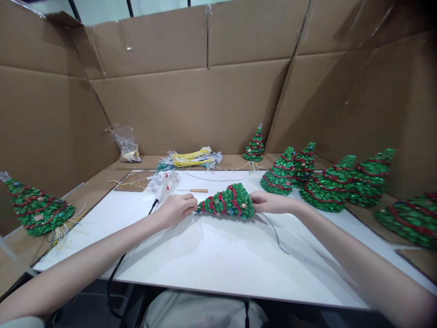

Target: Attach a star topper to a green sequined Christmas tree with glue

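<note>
A small green Christmas tree (227,202) with red garland lies on its side above the white board, its tip pointing left. My left hand (178,209) pinches the tip between closed fingers. At the wide base, my right hand (268,202) is closed on the tree, with its fingertips partly hidden behind the base. From under that end a thin dark wire (276,231) trails onto the board. Just beyond my left hand lies a white glue gun (166,182) with a black cord. A wooden-handled awl (198,190) rests behind the tree.
Several decorated trees (329,182) stand at the right, one tree (255,145) at the back and another tree (37,207) at the left. Bundled yellow and white wires (193,158) lie near the back. A plastic bag (127,146) sits in the rear left corner. Cardboard walls (191,109) surround the table.
</note>
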Motion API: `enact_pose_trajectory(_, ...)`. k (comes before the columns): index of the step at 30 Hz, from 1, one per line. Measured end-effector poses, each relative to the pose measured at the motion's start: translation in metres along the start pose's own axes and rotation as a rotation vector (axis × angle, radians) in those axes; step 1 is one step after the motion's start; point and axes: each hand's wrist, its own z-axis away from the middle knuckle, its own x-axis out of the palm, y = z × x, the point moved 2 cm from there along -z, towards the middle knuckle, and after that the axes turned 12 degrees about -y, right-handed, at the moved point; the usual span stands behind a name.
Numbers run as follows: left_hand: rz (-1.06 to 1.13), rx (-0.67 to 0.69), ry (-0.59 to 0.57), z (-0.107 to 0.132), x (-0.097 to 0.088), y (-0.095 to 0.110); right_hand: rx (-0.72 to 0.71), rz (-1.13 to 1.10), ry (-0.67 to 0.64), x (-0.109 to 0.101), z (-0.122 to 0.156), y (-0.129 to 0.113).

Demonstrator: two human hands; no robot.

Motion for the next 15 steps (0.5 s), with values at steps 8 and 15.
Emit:
enact_pose_trajectory(8,0.007,-0.006,-0.002,0.001,0.000,-0.001,-0.174,-0.580,-0.028,0.004,-0.002,0.009)
enact_pose_trajectory(15,-0.005,-0.009,0.002,0.001,0.001,-0.001,-0.237,-0.831,-0.052,0.008,-0.007,0.022)
